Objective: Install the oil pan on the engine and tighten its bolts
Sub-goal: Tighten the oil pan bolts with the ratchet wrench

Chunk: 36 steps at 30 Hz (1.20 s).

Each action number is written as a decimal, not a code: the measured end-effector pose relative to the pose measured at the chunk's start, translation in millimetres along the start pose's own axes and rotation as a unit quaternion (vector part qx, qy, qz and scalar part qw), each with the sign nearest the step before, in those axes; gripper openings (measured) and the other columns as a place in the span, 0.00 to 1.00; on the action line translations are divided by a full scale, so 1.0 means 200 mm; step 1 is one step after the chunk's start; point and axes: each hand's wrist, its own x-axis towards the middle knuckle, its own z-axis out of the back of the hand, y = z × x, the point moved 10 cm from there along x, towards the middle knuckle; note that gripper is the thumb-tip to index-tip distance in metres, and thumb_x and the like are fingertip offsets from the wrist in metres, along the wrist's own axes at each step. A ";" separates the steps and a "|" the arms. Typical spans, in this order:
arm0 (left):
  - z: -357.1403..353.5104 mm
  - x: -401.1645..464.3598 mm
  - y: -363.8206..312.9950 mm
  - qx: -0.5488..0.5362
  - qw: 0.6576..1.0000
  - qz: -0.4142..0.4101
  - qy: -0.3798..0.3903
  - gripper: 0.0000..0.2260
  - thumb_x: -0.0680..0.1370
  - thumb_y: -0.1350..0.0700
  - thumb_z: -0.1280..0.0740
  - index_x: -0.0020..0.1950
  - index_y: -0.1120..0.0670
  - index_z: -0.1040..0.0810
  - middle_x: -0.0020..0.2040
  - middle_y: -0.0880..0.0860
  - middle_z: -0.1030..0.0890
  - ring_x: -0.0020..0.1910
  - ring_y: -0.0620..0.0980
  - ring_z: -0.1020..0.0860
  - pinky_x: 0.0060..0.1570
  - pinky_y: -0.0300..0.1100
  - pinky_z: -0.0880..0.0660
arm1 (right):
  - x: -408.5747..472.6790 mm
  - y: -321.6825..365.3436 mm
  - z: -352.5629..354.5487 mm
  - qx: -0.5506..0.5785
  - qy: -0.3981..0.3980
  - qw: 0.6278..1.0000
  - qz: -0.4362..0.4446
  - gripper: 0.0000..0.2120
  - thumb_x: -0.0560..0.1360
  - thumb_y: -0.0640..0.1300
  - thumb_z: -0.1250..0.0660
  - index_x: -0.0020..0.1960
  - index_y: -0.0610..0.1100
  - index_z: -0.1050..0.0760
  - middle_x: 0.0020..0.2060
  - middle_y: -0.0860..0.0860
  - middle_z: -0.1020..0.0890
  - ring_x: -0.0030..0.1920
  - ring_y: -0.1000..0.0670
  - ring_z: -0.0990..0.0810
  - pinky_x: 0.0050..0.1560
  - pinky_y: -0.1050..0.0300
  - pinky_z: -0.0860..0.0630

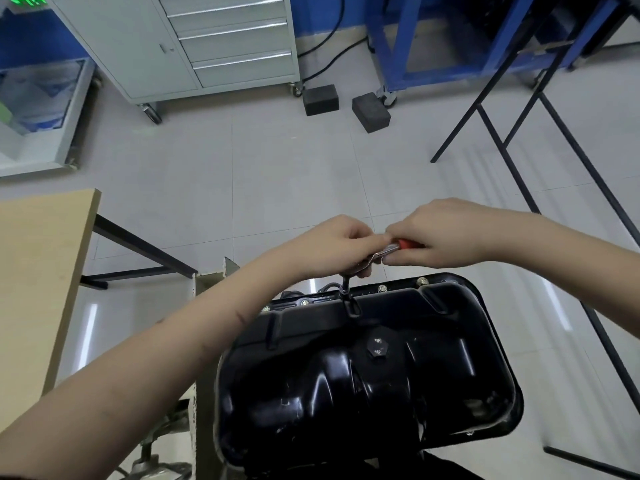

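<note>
Pale tiled floor (284, 174) across the middle of the frame. Grey drawer cabinet (207, 46) on castors at the upper left, blue steel frame (433, 43) at the upper right, black cables trailing between them. Black tubular stand (540, 109) slanting down the right side. Light wooden tabletop (38, 271) at the left edge. Black oil pan (367, 372) filling the lower centre, sump side up, seated on the engine underneath, of which little shows. Row of flange bolts (382, 288) visible along the pan's far edge, toward the middle of the frame; hexagonal drain plug (377, 346) on the pan's raised face, just below that edge. Two dark blocks (370, 112) on the floor at upper centre, near the cabinet's castors. Left hand (332, 245) just above the pan's far edge, fingers curled round the head of a ratchet wrench (388, 251), steadying it over a black socket extension (348, 292) standing upright on a bolt at the flange. Right hand (440, 237) immediately to the right, touching the left, clenched round the wrench's red handle (410, 243), only a sliver of red showing between the fingers. Both forearms bare, reaching in from the lower left and the right edge.
</note>
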 end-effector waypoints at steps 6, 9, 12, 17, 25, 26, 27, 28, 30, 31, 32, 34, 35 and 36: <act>-0.01 0.05 -0.16 0.238 0.958 -0.044 -0.151 0.23 0.81 0.50 0.50 0.26 0.53 0.37 0.26 0.50 0.33 0.32 0.54 0.33 0.30 0.44 0.41 | -0.08 -0.01 -0.04 0.139 0.016 0.987 -0.080 0.20 0.75 0.59 0.45 0.29 0.48 0.39 0.21 0.55 0.33 0.24 0.57 0.34 0.27 0.64 0.37; 0.02 0.05 -0.18 0.274 0.940 -0.084 -0.187 0.23 0.81 0.49 0.49 0.26 0.52 0.40 0.25 0.49 0.35 0.29 0.51 0.36 0.26 0.40 0.44 | -0.13 0.00 -0.10 0.202 0.031 0.971 -0.123 0.20 0.76 0.56 0.43 0.32 0.45 0.38 0.26 0.53 0.32 0.27 0.55 0.35 0.28 0.63 0.39; 0.04 0.02 -0.21 0.276 0.926 -0.125 -0.225 0.22 0.80 0.50 0.47 0.26 0.52 0.43 0.24 0.49 0.38 0.29 0.54 0.37 0.26 0.41 0.46 | -0.17 0.04 -0.14 0.305 0.050 0.939 -0.150 0.16 0.77 0.52 0.42 0.35 0.44 0.38 0.28 0.50 0.30 0.26 0.53 0.32 0.29 0.61 0.34; 0.11 -0.03 -0.22 0.264 0.910 -0.172 -0.269 0.21 0.79 0.51 0.46 0.27 0.51 0.45 0.22 0.48 0.40 0.28 0.54 0.38 0.30 0.44 0.46 | -0.25 0.20 -0.24 0.555 0.081 0.811 -0.167 0.09 0.79 0.42 0.44 0.40 0.44 0.36 0.31 0.50 0.29 0.21 0.57 0.31 0.23 0.66 0.34; 0.18 0.01 -0.04 -0.027 0.967 -0.101 -0.234 0.20 0.80 0.50 0.45 0.32 0.56 0.27 0.26 0.49 0.26 0.25 0.47 0.26 0.29 0.39 0.31 | -0.20 0.16 -0.24 0.581 0.026 0.798 -0.160 0.12 0.78 0.49 0.42 0.38 0.44 0.34 0.27 0.51 0.30 0.20 0.56 0.35 0.20 0.65 0.38; 0.19 0.01 0.00 -0.075 0.967 -0.087 -0.227 0.19 0.81 0.51 0.46 0.33 0.54 0.26 0.28 0.49 0.24 0.28 0.47 0.25 0.30 0.37 0.30 | -0.18 0.12 -0.22 0.543 0.013 0.825 -0.154 0.13 0.78 0.50 0.43 0.38 0.45 0.32 0.26 0.51 0.30 0.20 0.55 0.35 0.20 0.65 0.39; 0.19 0.00 0.06 -0.120 0.965 -0.072 -0.221 0.18 0.81 0.53 0.47 0.34 0.54 0.25 0.31 0.51 0.22 0.32 0.47 0.24 0.32 0.35 0.30 | -0.16 0.08 -0.19 0.500 -0.002 0.854 -0.145 0.14 0.77 0.51 0.43 0.37 0.45 0.32 0.25 0.52 0.30 0.20 0.55 0.35 0.20 0.64 0.39; 0.20 0.00 0.12 -0.164 0.962 -0.055 -0.213 0.18 0.81 0.56 0.47 0.37 0.55 0.24 0.34 0.52 0.21 0.35 0.47 0.23 0.35 0.35 0.28 | -0.14 0.04 -0.15 0.454 -0.021 0.881 -0.132 0.15 0.77 0.53 0.42 0.36 0.46 0.31 0.23 0.54 0.31 0.20 0.56 0.36 0.21 0.64 0.38; 0.18 -0.01 0.23 -0.215 0.961 -0.013 -0.175 0.14 0.80 0.62 0.48 0.44 0.59 0.23 0.40 0.55 0.20 0.39 0.48 0.22 0.41 0.38 0.26 | -0.09 -0.02 -0.08 0.356 -0.057 0.927 -0.101 0.18 0.75 0.57 0.42 0.33 0.45 0.31 0.21 0.56 0.33 0.21 0.57 0.35 0.25 0.67 0.39; 0.15 -0.02 0.27 -0.206 0.968 0.005 -0.144 0.13 0.78 0.65 0.47 0.48 0.60 0.23 0.42 0.56 0.20 0.41 0.47 0.22 0.44 0.38 0.26 | -0.07 -0.04 -0.05 0.311 -0.068 0.944 -0.086 0.20 0.74 0.59 0.43 0.32 0.44 0.32 0.21 0.55 0.34 0.23 0.57 0.36 0.27 0.65 0.39; 0.12 -0.03 0.30 -0.176 0.978 0.018 -0.111 0.13 0.77 0.67 0.47 0.52 0.59 0.24 0.45 0.55 0.20 0.43 0.47 0.22 0.45 0.36 0.26 | -0.04 -0.06 -0.02 0.276 -0.072 0.956 -0.069 0.21 0.73 0.60 0.45 0.32 0.44 0.34 0.22 0.54 0.35 0.25 0.56 0.36 0.29 0.63 0.39; 0.04 -0.04 0.33 -0.110 0.992 0.021 -0.051 0.13 0.76 0.69 0.43 0.56 0.58 0.25 0.49 0.53 0.21 0.46 0.44 0.23 0.47 0.29 0.28 | 0.00 -0.06 0.00 0.224 -0.064 0.972 -0.034 0.21 0.72 0.62 0.46 0.31 0.46 0.35 0.22 0.54 0.34 0.26 0.56 0.35 0.29 0.62 0.40; 0.01 -0.05 0.33 -0.083 0.996 0.020 -0.039 0.11 0.76 0.67 0.39 0.56 0.58 0.25 0.48 0.51 0.21 0.46 0.41 0.24 0.46 0.26 0.28 | 0.03 -0.06 0.01 0.195 -0.057 0.979 -0.020 0.21 0.71 0.63 0.48 0.32 0.47 0.35 0.23 0.54 0.32 0.27 0.57 0.33 0.29 0.63 0.39; 0.01 -0.05 0.33 -0.047 0.998 0.019 -0.048 0.07 0.76 0.63 0.36 0.52 0.57 0.24 0.45 0.51 0.21 0.41 0.38 0.24 0.42 0.24 0.29 | 0.05 -0.05 0.01 0.165 -0.051 0.985 -0.008 0.21 0.70 0.64 0.49 0.32 0.48 0.34 0.24 0.55 0.30 0.29 0.57 0.31 0.29 0.62 0.39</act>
